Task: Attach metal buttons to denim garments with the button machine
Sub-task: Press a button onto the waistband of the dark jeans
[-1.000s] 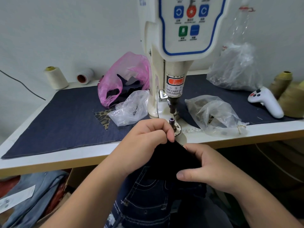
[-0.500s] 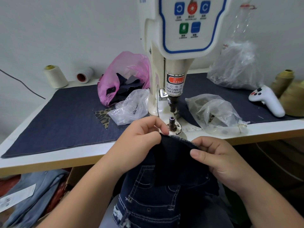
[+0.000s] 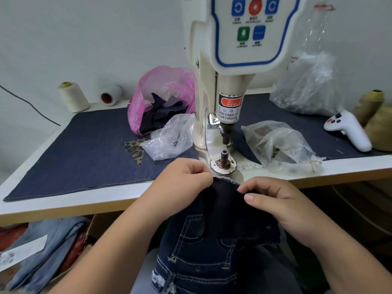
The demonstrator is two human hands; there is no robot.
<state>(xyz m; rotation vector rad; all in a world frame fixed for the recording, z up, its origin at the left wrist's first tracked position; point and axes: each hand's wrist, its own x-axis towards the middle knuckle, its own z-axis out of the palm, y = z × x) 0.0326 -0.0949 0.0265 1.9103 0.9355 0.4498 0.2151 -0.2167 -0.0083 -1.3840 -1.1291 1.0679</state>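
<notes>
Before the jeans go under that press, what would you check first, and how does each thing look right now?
1. Both hands hold the denim: ok. The left hand and right hand pinch the top edge of the dark jeans.
2. Fingers out from under the punch: ok, both are in front of the machine base.
3. Lower post uncovered: ok, it stands bare.
4. Fabric over the post: not ok, the edge sits short of it.
5. Button loaded in the punch: cannot tell.
6. Bag of metal parts out of the path: ok, it lies to the right.
</notes>
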